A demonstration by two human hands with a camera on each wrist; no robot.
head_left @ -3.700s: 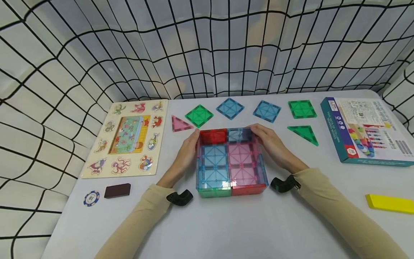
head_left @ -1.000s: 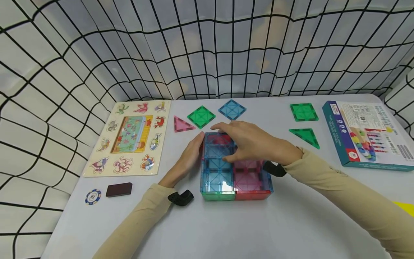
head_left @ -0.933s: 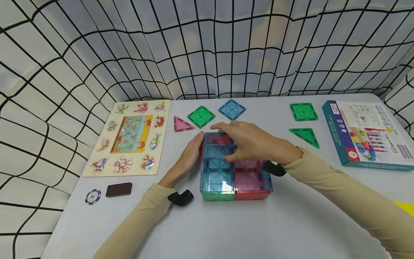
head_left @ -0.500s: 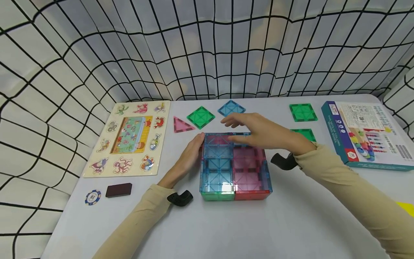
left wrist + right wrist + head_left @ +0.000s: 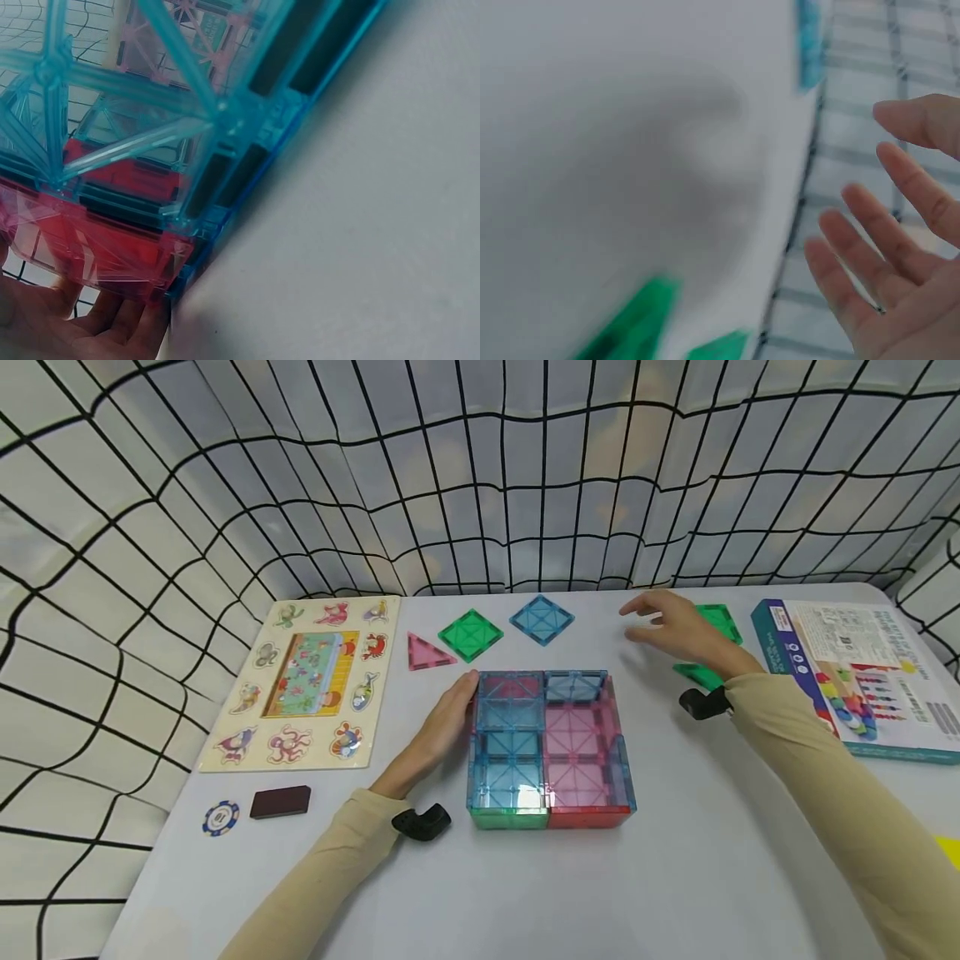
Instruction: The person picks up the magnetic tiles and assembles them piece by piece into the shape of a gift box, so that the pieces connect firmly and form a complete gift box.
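A low box of clear magnetic tiles (image 5: pixel 551 752), blue on the left and pink on the right, stands mid-table. A blue square tile (image 5: pixel 512 700) lies as a lid over its back-left cell. My left hand (image 5: pixel 454 710) rests flat, fingers straight, against the box's left wall; in the left wrist view its fingers (image 5: pixel 82 326) lie beside the red and blue tiles (image 5: pixel 150 150). My right hand (image 5: pixel 670 623) hovers with fingers spread and holding nothing, over a green square tile (image 5: pixel 722 615) and a green triangle (image 5: pixel 693 674). The right wrist view shows its spread fingers (image 5: pixel 889 277).
Loose tiles lie behind the box: a pink triangle (image 5: pixel 426 652), a green square (image 5: pixel 470 634), a blue square (image 5: pixel 542 618). An animal puzzle board (image 5: pixel 303 681), poker chip (image 5: pixel 221 817) and brown block (image 5: pixel 280 802) sit left. A toy carton (image 5: pixel 862 677) is right; a checked cloth rings the table.
The right hand laid a blue tile over the box's back-left cell, then lifted and swung right to above the green tiles. The left hand stayed against the box.
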